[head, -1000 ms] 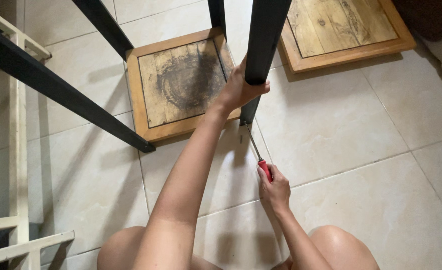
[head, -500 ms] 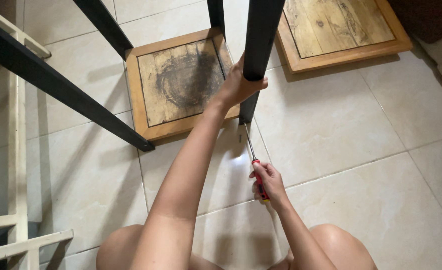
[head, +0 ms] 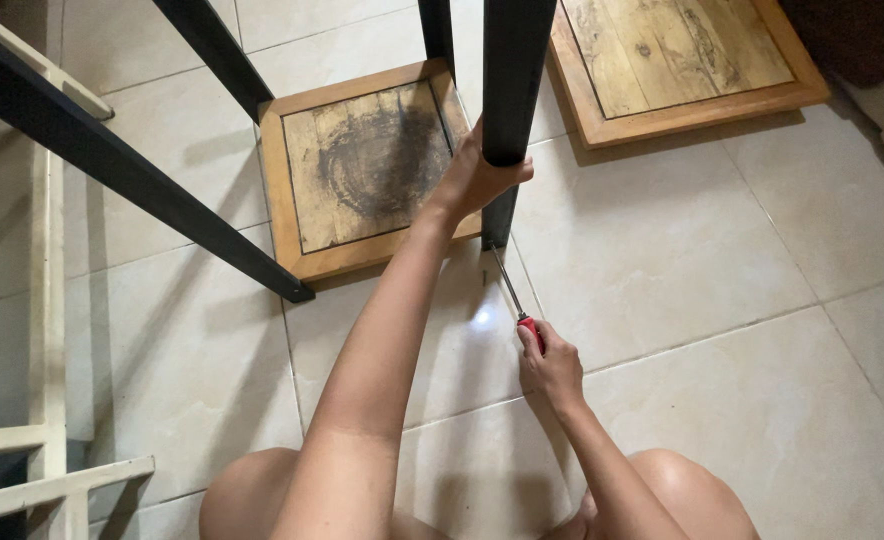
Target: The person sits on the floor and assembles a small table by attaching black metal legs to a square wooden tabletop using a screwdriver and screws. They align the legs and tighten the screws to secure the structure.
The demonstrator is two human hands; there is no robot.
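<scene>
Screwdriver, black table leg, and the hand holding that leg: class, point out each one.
screwdriver (head: pixel 508 288), head view, on its metal shaft.
black table leg (head: pixel 515 70), head view, on its upper length.
left hand (head: pixel 477 180), head view, on the back of it.

Screwdriver (head: pixel 522 305) handle red – table legs (head: pixel 510 90) black – floor tiles (head: pixel 662 250) cream.

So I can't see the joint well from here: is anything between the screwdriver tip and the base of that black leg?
Nothing visible: the screwdriver shaft runs clear from the right hand to the black leg.
</scene>
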